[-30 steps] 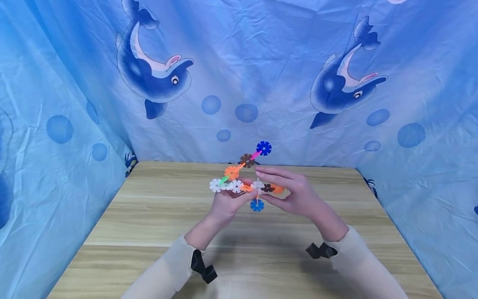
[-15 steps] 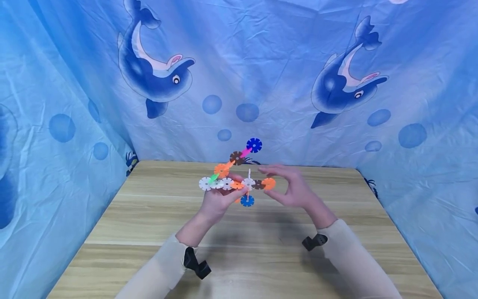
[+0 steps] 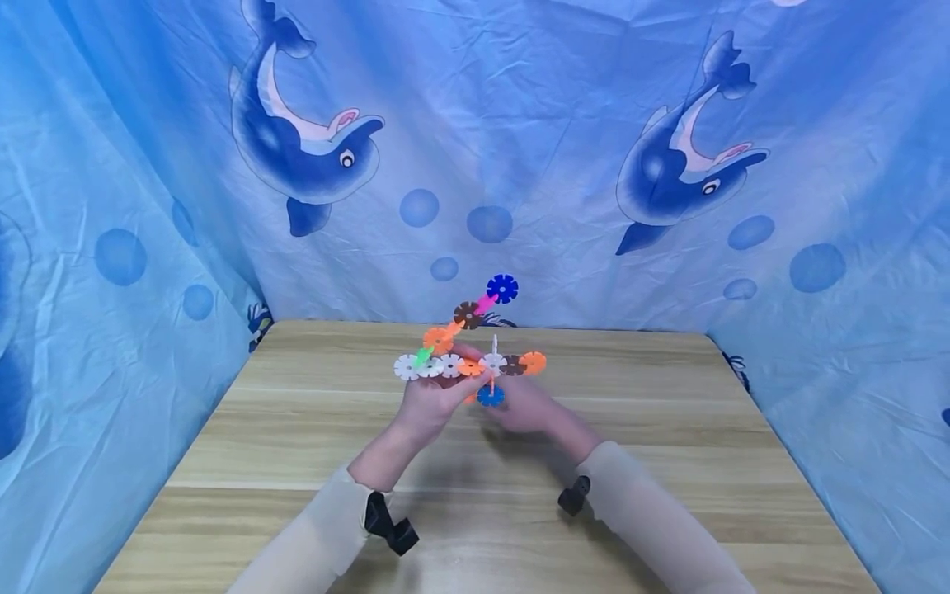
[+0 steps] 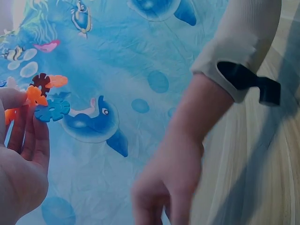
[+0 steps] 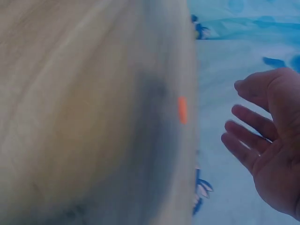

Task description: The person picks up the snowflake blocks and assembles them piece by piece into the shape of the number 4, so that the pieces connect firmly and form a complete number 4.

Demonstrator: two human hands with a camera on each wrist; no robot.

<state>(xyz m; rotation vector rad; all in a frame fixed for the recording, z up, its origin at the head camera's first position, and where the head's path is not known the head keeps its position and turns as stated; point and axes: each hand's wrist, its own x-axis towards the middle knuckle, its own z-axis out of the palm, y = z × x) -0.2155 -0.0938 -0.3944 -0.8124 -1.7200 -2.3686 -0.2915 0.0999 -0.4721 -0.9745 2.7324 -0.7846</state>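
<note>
In the head view my left hand pinches a chain of interlocking notched plastic discs, held up over the table. White, orange and brown discs make its level row, ending at an orange disc on the right. A slanting arm rises from the white end to a dark blue disc. Below the row hangs a blue disc, also in the left wrist view close by the left fingers. My right hand, blurred, reaches in behind the chain, partly hidden. The right wrist view shows its fingers loosely spread, holding nothing.
A wooden table lies beneath both hands. Blue cloth printed with dolphins hangs behind it and at both sides. A small orange piece shows by the table edge in the right wrist view. Black cameras sit on both wrists.
My right hand has left the right end of the chain and moved left and down, behind it. The left hand has shifted slightly left with the chain of discs.
</note>
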